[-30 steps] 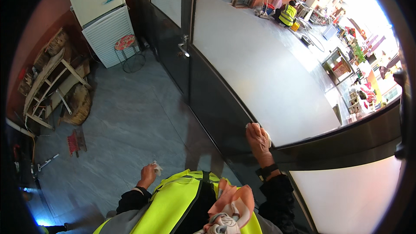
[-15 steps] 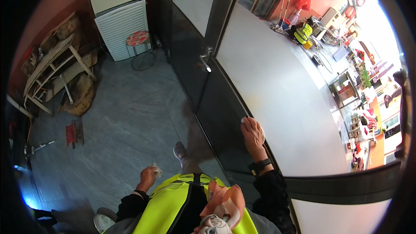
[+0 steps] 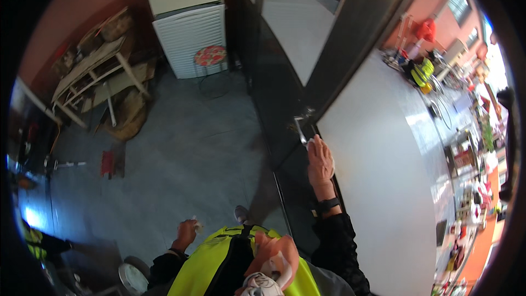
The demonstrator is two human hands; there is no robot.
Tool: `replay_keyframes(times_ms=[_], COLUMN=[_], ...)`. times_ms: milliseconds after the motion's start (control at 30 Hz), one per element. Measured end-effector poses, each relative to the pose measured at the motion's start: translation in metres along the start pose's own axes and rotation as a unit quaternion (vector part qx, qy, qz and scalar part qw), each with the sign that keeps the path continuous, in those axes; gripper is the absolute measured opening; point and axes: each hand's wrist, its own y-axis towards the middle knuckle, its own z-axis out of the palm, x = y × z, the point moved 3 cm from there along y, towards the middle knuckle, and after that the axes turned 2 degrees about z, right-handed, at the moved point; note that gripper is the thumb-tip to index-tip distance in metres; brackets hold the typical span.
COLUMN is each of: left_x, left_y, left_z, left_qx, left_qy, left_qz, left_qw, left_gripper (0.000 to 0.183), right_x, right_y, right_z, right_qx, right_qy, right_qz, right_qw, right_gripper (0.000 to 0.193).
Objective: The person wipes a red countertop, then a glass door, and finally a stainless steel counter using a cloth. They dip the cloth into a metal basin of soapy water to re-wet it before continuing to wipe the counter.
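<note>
Grey floor [image 3: 192, 159] borders the dark door [image 3: 293, 178], where my right hand [image 3: 321, 160] lies flat over a white cloth [image 3: 332, 169] beside the silver handle [image 3: 301, 130]; well apart, my left hand [image 3: 186, 234] clutches a crumpled pale rag [image 3: 198, 227].

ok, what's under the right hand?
A whitish cloth peeks out along the edge of the right hand. The hand covers the rest and whatever lies beneath.

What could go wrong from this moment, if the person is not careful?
The right grip is close to the metal door handle, so it might bump it. The round pale object near the picture's lower edge might be stumbled over. The white cloth pokes out of the left grip and could perhaps slip.
</note>
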Motion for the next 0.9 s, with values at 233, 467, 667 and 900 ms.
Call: replay_keyframes(times_ms=[233,467,667,900], left_x=[-0.01,0.008,0.031,0.064], left_y=[0.024,0.009,-0.025,-0.086], left_z=[-0.008,0.001,0.017,0.014], left_qx=[0.001,-0.062,-0.037,-0.02], left_qy=[-0.017,-0.031,-0.002,-0.013], left_qz=[-0.033,-0.016,-0.095,-0.177], left_qw=[0.999,0.997,0.995,0.984], left_gripper=[0.022,0.029,0.036,0.034], right_x=[-0.004,-0.002,0.004,0.006], right_y=[0.054,0.076,0.073,0.022], right_z=[0.017,0.004,-0.002,-0.016], right_qx=[0.03,0.108,0.194,0.168], right_qy=[0.101,0.156,0.088,0.066], right_qz=[-0.019,-0.038,-0.002,0.028], right_qw=[0.994,0.981,0.977,0.983], right_gripper=[0.032,0.03,0.025,0.032])
